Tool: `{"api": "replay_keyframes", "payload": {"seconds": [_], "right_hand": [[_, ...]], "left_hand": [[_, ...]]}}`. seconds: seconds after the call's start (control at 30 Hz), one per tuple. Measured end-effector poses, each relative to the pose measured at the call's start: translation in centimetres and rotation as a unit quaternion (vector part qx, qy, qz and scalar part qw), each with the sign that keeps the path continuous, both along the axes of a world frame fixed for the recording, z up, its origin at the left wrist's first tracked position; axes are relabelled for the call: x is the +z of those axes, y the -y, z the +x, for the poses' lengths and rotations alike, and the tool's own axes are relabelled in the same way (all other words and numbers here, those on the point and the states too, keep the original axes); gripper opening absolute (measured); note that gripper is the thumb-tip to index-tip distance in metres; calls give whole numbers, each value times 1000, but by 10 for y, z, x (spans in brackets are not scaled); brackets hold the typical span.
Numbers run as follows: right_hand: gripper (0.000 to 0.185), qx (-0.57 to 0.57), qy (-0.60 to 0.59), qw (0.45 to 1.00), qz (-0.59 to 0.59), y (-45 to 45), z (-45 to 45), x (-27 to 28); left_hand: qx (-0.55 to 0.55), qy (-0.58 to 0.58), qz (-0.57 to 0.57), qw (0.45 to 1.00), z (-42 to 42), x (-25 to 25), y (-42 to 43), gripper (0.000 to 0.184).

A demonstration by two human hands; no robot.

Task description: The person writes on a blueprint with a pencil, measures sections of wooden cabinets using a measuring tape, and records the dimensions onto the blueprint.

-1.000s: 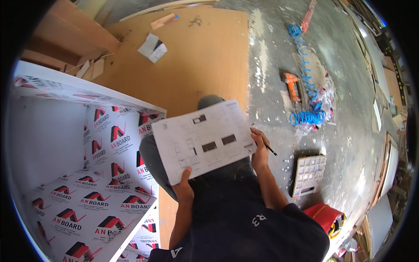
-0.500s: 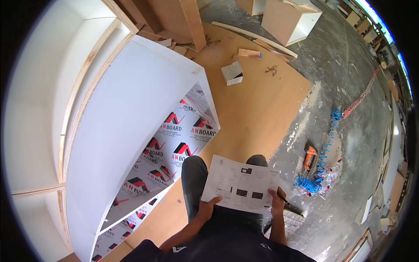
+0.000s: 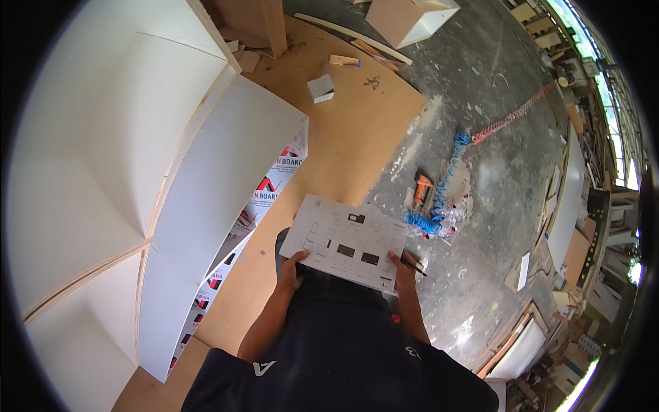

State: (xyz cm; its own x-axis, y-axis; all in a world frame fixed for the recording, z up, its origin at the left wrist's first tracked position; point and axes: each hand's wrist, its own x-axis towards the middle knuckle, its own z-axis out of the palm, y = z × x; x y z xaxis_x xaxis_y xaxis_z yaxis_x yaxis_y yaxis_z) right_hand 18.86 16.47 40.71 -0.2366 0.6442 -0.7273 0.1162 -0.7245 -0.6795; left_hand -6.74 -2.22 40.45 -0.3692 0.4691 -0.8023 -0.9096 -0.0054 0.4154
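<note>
A printed sheet of paper with small drawings and dark rectangles is held out in front of my body. My left hand grips its lower left corner, thumb on top. At the right edge my right hand pinches the paper, and a dark pen sticks out from the same hand. The fingers under the sheet are hidden. To the left stands a large white cabinet with bare plywood edges. Board with red and black "AN BOARD" print shows along its open side.
An orange nail gun lies on the concrete floor beside a blue coiled hose, joined to a red coil. On the plywood sheet are a small box and wood scraps. A box-shaped cabinet stands beyond.
The view has swung right and the surroundings have shifted left. Both hands still hold the sheet, which appears higher in view and tilted more down to the right.
</note>
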Motion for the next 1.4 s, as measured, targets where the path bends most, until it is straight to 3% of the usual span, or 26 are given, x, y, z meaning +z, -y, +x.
{"api": "replay_keyframes", "payload": {"seconds": [0.17,0.27,0.4,0.57,0.73,0.87,1.0,1.03,1.13,1.23,1.27,1.3,1.37,1.4], "right_hand": [[32,-50,-45,996,51,-23,-48,123],[31,-63,-64,993,79,-9,-62,153],[29,-96,-70,986,117,-8,-49,159],[28,-148,-66,973,161,-7,-13,165],[31,-209,-98,960,157,-33,31,171],[38,-215,-150,950,170,-68,75,145],[40,-251,-108,933,234,-111,133,146],[39,-256,-133,931,225,-125,150,144],[40,-301,-125,915,239,-139,198,145],[45,-355,-5,898,259,-137,234,171],[45,-379,-1,887,264,-129,246,166],[44,-424,-27,865,266,-119,258,161],[43,-505,-39,823,259,-98,275,162],[42,-533,-37,803,263,-88,285,160]], "left_hand": [[-8,22,114,993,-17,57,-19,56],[-39,-2,142,989,-26,95,-28,57],[-103,-35,78,991,-21,112,-65,58],[-196,-70,88,974,0,109,-95,60],[-226,-82,132,962,39,130,-154,56],[-262,-66,160,949,73,115,-209,56],[-294,-67,228,926,129,95,-264,57],[-335,-208,222,892,140,62,-274,58],[-385,-329,219,834,187,31,-319,56],[-527,-332,277,732,233,57,-361,50],[-520,-499,383,578,246,63,-375,46],[-476,-631,473,389,261,69,-388,43],[-523,-565,514,378,296,72,-407,43],[-614,-429,483,453,321,76,-415,44]]}}
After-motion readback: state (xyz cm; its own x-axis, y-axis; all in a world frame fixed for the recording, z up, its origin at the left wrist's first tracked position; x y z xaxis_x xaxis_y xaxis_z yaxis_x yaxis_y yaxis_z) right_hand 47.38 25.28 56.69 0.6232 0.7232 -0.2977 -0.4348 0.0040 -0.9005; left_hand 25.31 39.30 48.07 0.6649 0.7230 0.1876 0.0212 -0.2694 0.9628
